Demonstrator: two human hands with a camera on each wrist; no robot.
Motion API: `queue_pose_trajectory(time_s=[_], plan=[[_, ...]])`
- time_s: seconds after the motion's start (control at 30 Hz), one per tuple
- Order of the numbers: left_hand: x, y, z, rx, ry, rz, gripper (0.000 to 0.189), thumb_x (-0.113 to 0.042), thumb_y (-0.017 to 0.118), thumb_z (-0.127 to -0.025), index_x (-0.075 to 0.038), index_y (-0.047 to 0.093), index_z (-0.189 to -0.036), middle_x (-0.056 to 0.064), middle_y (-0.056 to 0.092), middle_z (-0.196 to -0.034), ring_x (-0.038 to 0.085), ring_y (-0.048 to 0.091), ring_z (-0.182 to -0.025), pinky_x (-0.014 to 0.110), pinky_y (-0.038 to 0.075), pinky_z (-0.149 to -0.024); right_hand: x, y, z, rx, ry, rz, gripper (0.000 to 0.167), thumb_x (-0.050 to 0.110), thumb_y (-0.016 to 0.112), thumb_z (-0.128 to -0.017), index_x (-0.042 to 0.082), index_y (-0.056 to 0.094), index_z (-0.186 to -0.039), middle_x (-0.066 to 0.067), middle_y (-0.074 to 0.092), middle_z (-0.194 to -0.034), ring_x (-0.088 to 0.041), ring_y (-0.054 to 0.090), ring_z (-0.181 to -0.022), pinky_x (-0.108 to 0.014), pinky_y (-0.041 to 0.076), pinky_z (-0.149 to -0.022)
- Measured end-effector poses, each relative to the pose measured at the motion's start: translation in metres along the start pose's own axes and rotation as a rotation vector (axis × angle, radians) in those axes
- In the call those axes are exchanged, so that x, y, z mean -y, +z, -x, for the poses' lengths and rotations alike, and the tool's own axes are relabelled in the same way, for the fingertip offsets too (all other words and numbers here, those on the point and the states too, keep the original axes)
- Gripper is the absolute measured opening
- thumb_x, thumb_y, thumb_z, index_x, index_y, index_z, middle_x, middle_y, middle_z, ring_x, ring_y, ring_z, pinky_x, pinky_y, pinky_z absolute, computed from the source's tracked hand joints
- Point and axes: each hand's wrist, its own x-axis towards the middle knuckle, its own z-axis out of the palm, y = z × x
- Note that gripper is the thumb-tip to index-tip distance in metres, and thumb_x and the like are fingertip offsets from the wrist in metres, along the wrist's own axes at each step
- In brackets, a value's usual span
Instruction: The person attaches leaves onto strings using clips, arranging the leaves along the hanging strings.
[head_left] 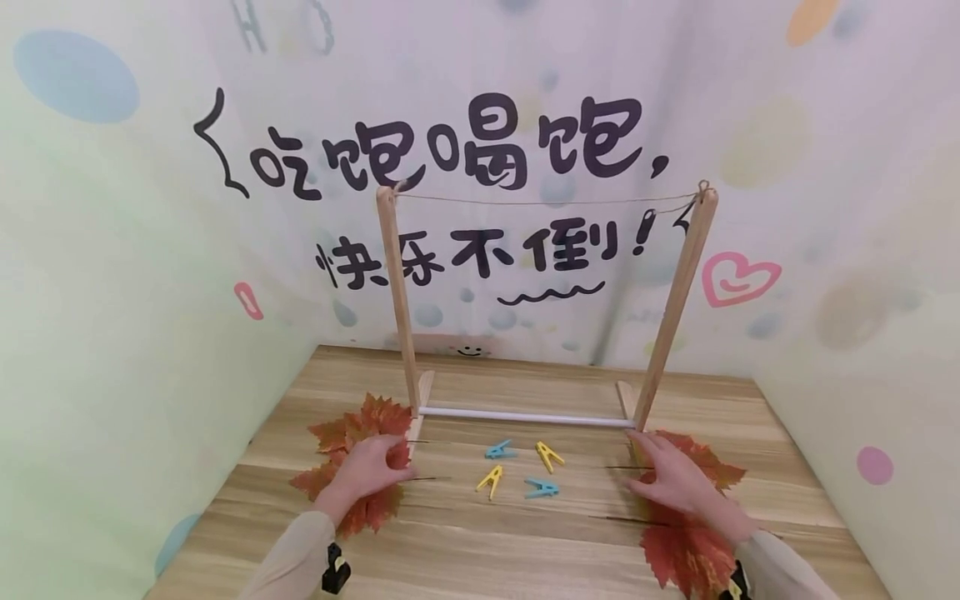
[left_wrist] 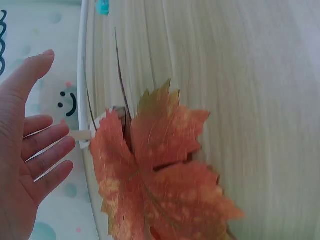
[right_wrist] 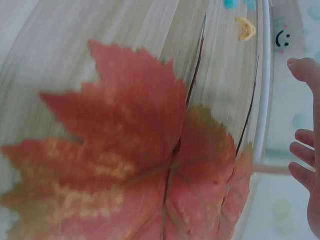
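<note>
My left hand (head_left: 371, 467) hovers over the red-orange maple leaves (head_left: 367, 421) on the left, its fingers relaxed and spread, holding nothing. In the left wrist view the left hand (left_wrist: 30, 145) shows its fingers apart from the leaf (left_wrist: 170, 185). Over the leaves (head_left: 690, 554) on the right is my right hand (head_left: 675, 475), fingers loosely bent with nothing between them. The right wrist view has a large leaf (right_wrist: 125, 165) with a dark stem, and the right hand (right_wrist: 307, 145) at the edge. Several clothespins, such as a yellow one (head_left: 550, 453) and a blue one (head_left: 542, 488), lie between the hands.
Behind the clothespins stands a wooden frame with a left post (head_left: 397, 292), a right post (head_left: 675, 308) and a white bar (head_left: 525, 415) low across. A thin string (head_left: 517, 202) joins the post tops. A printed cloth wall (head_left: 487, 75) surrounds the wooden table (head_left: 450, 558).
</note>
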Motion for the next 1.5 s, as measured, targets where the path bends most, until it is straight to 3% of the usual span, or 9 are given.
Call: queue_pose_trajectory(time_s=[0.13, 0.27, 0.47, 0.77, 1.1, 1.37, 1.5], plan=[[-0.003, 0.008, -0.001, 0.014, 0.053, 0.019, 0.054, -0.034, 0.076, -0.070, 0.000, 0.062, -0.109, 0.008, 0.064, -0.096, 0.020, 0.058, -0.083, 0.038, 0.049, -0.073, 0.010, 0.007, -0.006, 0.020, -0.004, -0.050, 0.071, 0.026, 0.078, -0.067, 0.000, 0.048, -0.125, -0.022, 0.055, -0.116, -0.036, 0.054, -0.103, -0.049, 0.047, -0.078], [-0.005, 0.015, -0.003, 0.023, 0.099, 0.048, 0.056, -0.032, 0.077, -0.070, 0.003, 0.061, -0.111, 0.014, 0.064, -0.104, 0.024, 0.060, -0.090, 0.041, 0.049, -0.077, 0.021, 0.013, -0.010, 0.024, -0.018, -0.084, 0.069, 0.025, 0.078, -0.067, 0.001, 0.049, -0.125, -0.018, 0.056, -0.116, -0.033, 0.054, -0.103, -0.047, 0.047, -0.079], [-0.008, 0.026, -0.001, 0.050, 0.109, 0.053, 0.056, -0.034, 0.076, -0.070, 0.003, 0.061, -0.110, 0.015, 0.063, -0.103, 0.027, 0.060, -0.090, 0.043, 0.049, -0.077, 0.032, 0.025, -0.015, 0.003, -0.049, -0.070, 0.067, 0.027, 0.079, -0.066, 0.004, 0.052, -0.123, -0.014, 0.057, -0.115, -0.029, 0.054, -0.104, -0.045, 0.048, -0.080], [-0.004, 0.037, -0.001, 0.047, 0.146, 0.025, 0.052, -0.030, 0.077, -0.070, 0.001, 0.062, -0.109, 0.012, 0.064, -0.100, 0.024, 0.060, -0.088, 0.041, 0.050, -0.077, 0.050, 0.037, -0.020, 0.091, 0.007, -0.157, 0.069, 0.033, 0.076, -0.069, 0.006, 0.049, -0.127, -0.015, 0.054, -0.121, -0.034, 0.051, -0.110, -0.051, 0.045, -0.083], [-0.002, 0.041, -0.009, 0.053, 0.160, 0.016, 0.050, -0.028, 0.079, -0.068, 0.001, 0.064, -0.106, 0.010, 0.065, -0.095, 0.022, 0.061, -0.086, 0.040, 0.050, -0.076, 0.057, 0.057, -0.021, 0.005, -0.070, -0.170, 0.070, 0.034, 0.077, -0.066, 0.004, 0.051, -0.124, -0.012, 0.055, -0.115, -0.030, 0.053, -0.105, -0.048, 0.046, -0.082], [0.003, 0.049, -0.011, 0.034, 0.151, 0.051, 0.043, -0.025, 0.079, -0.068, -0.001, 0.065, -0.102, 0.004, 0.066, -0.088, 0.015, 0.061, -0.080, 0.035, 0.051, -0.071, 0.067, 0.069, -0.024, -0.012, -0.081, -0.208, 0.070, 0.036, 0.077, -0.067, 0.004, 0.052, -0.124, -0.010, 0.056, -0.117, -0.026, 0.053, -0.106, -0.045, 0.047, -0.082], [0.005, 0.051, -0.014, 0.034, 0.156, 0.044, 0.030, -0.018, 0.079, -0.068, -0.004, 0.067, -0.092, -0.001, 0.063, -0.078, 0.012, 0.058, -0.072, 0.031, 0.051, -0.067, 0.073, 0.071, -0.029, 0.006, -0.064, -0.237, 0.070, 0.037, 0.076, -0.069, 0.005, 0.051, -0.126, -0.012, 0.055, -0.120, -0.028, 0.052, -0.108, -0.047, 0.046, -0.084]])
